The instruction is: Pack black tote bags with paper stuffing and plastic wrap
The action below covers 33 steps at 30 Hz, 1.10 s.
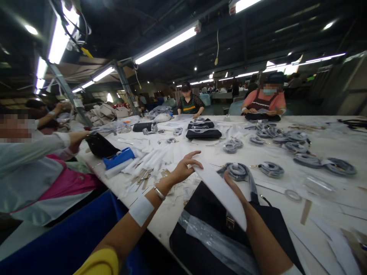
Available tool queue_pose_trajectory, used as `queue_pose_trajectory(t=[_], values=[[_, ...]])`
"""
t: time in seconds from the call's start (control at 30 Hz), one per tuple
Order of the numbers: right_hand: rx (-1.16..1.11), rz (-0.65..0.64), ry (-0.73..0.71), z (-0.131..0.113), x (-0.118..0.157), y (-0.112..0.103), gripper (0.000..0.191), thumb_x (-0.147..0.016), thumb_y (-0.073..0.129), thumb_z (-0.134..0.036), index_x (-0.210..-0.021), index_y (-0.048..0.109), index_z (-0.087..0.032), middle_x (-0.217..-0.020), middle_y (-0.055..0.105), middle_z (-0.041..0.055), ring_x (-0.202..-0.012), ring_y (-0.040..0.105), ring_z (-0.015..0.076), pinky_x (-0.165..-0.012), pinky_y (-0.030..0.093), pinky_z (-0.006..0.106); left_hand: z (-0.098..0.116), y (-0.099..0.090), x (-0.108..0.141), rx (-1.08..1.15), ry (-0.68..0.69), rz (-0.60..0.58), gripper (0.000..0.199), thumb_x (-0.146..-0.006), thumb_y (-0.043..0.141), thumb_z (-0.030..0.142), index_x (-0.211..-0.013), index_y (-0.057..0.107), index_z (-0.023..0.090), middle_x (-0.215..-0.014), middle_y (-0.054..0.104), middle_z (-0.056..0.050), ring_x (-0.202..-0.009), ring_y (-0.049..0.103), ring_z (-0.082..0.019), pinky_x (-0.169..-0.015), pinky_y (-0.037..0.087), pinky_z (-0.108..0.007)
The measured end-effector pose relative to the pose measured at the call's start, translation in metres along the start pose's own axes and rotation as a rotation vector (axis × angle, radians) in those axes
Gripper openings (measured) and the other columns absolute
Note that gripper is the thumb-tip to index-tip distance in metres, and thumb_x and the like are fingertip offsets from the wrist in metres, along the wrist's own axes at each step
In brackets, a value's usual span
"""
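A curved white sheet [220,191], paper or thin card, is held up at a slant over a black handbag [200,214]. The fingers of my left hand [185,168] pinch its far upper end. My right hand [236,189] grips its right side, with most of the fingers hidden behind it. Below, the bag lies on the table with a metal clasp [229,222] on its front and clear plastic film [212,233] across it. A wrapped grey strap [252,185] stands up at the bag's top edge.
Coiled straps [271,169] in plastic and a tape roll [293,195] lie on the white table [258,152]. Paper strips [151,160] are heaped left. A blue bin [71,236] stands below the table edge. Co-workers sit left and across, handling black bags [204,133].
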State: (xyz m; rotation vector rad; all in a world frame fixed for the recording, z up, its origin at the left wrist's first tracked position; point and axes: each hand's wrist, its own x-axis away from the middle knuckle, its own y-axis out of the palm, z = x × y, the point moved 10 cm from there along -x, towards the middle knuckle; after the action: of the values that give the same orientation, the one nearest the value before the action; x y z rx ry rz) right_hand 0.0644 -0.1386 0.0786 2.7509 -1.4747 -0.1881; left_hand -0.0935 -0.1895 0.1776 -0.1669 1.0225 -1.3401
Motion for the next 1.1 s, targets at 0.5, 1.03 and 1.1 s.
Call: queue_pose_trajectory(t=[0.5,1.03,1.1], values=[[-0.074,0.136,-0.003,0.037,-0.002,0.011,0.055,-0.076,0.069,-0.061,-0.101,0.068,-0.013,-0.097,0.073,0.0109,-0.094,0.067,0.0283,-0.08,0.057,0.038,-0.03,0.075,0.12,0.5,-0.607,-0.006,0.032,-0.081,0.066,0.041,-0.093,0.069,0.012,-0.081,0.069,-0.004,-0.071,0.066,-0.018,-0.062,0.052,-0.025],[1.299,-0.934,-0.432,0.021,-0.017,0.115,0.045,-0.086,0.047,-0.008,-0.124,0.064,-0.025,-0.129,0.062,0.0098,-0.125,0.049,0.0292,-0.109,0.033,0.052,-0.082,0.056,0.149,0.953,-0.812,0.425,0.044,-0.071,0.075,0.046,-0.096,0.064,0.012,-0.098,0.069,-0.01,-0.091,0.065,-0.021,-0.077,0.051,-0.03],[1.316,-0.958,-0.394,0.02,-0.025,0.111,0.04,-0.087,0.053,-0.016,-0.125,0.063,-0.025,-0.128,0.061,0.011,-0.121,0.051,0.0297,-0.107,0.033,0.051,-0.086,0.065,0.15,1.011,-0.837,0.453,0.048,-0.068,0.076,0.049,-0.095,0.063,0.011,-0.093,0.069,-0.01,-0.086,0.066,-0.021,-0.077,0.052,-0.031]])
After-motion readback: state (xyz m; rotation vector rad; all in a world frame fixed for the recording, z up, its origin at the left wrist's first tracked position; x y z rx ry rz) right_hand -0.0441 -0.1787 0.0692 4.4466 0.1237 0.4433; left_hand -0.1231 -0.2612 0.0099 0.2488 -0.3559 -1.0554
